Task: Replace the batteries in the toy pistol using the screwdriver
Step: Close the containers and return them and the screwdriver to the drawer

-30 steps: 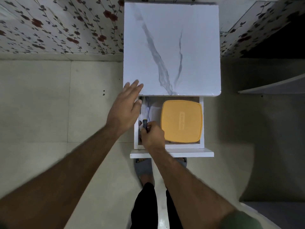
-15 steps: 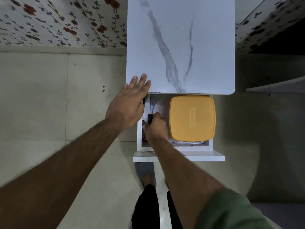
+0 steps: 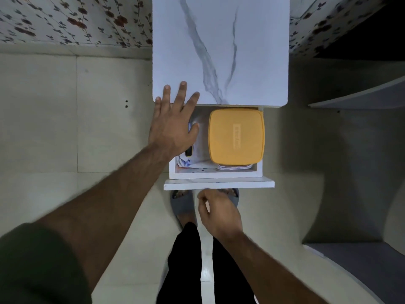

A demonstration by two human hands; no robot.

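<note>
So we're looking straight down at a small white cabinet with a marble-look top [image 3: 219, 51], and its drawer [image 3: 217, 173] is pulled out toward us. Our left hand [image 3: 173, 126] is spread flat with the fingers straight, fingertips resting on the front left corner of the marble top while the palm hangs over the left side of the open drawer; it isn't gripping anything. Our right hand [image 3: 219, 212] is down in front of the drawer's front panel, just below its edge, fingers loosely curled, and we honestly can't tell from this angle if there's anything pinched in there. Inside the drawer, an orange-lidded clear container [image 3: 236, 138] fills the right side. On the left side there's some white cloth or plastic [image 3: 198, 154], and poking out from under the left palm is a small black and yellow thing [image 3: 188, 152] that looks like the screwdriver handle, lying on that white stuff, mostly hidden by the hand. No sign we can make out of the toy pistol. Below the drawer we can see grey slippers [image 3: 182, 202] and black trousers [image 3: 186, 264] on the pale tiled floor [image 3: 76, 128], with floral wallpaper [image 3: 76, 20] up along the back wall.
</note>
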